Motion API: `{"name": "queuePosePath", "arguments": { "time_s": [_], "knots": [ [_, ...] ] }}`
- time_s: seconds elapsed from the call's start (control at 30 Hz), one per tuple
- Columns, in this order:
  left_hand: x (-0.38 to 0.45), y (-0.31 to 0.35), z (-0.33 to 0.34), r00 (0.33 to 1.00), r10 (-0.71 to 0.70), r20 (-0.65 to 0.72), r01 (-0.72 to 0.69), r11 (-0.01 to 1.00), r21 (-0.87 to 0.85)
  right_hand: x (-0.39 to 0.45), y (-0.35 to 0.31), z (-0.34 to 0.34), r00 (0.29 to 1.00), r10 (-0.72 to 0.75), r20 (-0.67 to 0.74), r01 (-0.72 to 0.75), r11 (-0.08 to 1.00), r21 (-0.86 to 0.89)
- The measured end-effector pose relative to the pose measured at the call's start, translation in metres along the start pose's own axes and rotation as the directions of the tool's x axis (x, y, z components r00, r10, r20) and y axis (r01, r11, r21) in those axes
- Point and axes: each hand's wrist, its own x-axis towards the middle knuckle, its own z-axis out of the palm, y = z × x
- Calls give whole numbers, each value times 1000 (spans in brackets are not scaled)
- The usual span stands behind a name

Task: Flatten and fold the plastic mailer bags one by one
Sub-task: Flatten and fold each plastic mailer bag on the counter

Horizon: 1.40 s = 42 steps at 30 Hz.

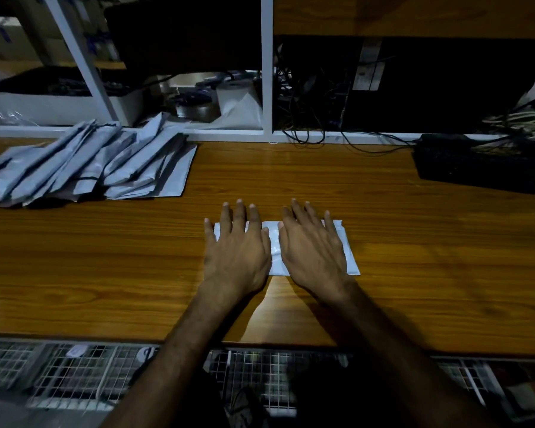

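Now both palms are down on the white mailer bag (pixel 274 248), which lies on the wooden table (pixel 105 257) directly under the hands, its right end poking out past the right hand (pixel 311 248). It looks already folded into a compact rectangle, so I judge this is the pressing-flat stage.

What could spoil it? The plastic looks slick and springy, so if the pressure comes off too quickly the fold may pop open. If one palm pushes harder than the other, the bag could skate sideways on the smooth tabletop, or the crease could set crooked. Trapped air between the layers might also leave a bulge in the gap between the two hands.

As for pose: the left hand (pixel 237 248) lies flat over the bag's left end, fingers straight and slightly spread, tips reaching beyond the far edge. The right hand mirrors it just beside, fingers extended and angled a little outward. Neither hand is gripping anything; both are simply pressing. Well off beyond the left hand sits a pile of grey mailer bags (pixel 84 162).
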Motion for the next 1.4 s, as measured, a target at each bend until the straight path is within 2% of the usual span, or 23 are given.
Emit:
{"name": "queuePosePath", "arguments": {
  "time_s": [0.27, 0.53, 1.13, 1.27, 1.4],
  "knots": [
    [-6, -11, -4, 998, -53, 30, 54, 997, -61, -7, 6, -3, 995, 91, 33, -90, 995, -47],
    [-10, -27, -7, 996, -80, 45, 84, 990, -112, -10, 25, -4, 987, 157, 45, -159, 987, 25],
    [-23, -70, -7, 987, -136, 86, 143, 986, -85, -23, 70, -7, 972, 229, 40, -230, 973, 7],
    [-35, -80, -6, 992, -115, 42, 117, 992, -47, -27, 74, -10, 959, 283, -4, -282, 959, 40],
    [-45, -83, -7, 985, -111, -130, 89, 983, -163, -33, 77, -14, 932, 350, -98, -332, 929, 164]
  ]
}}
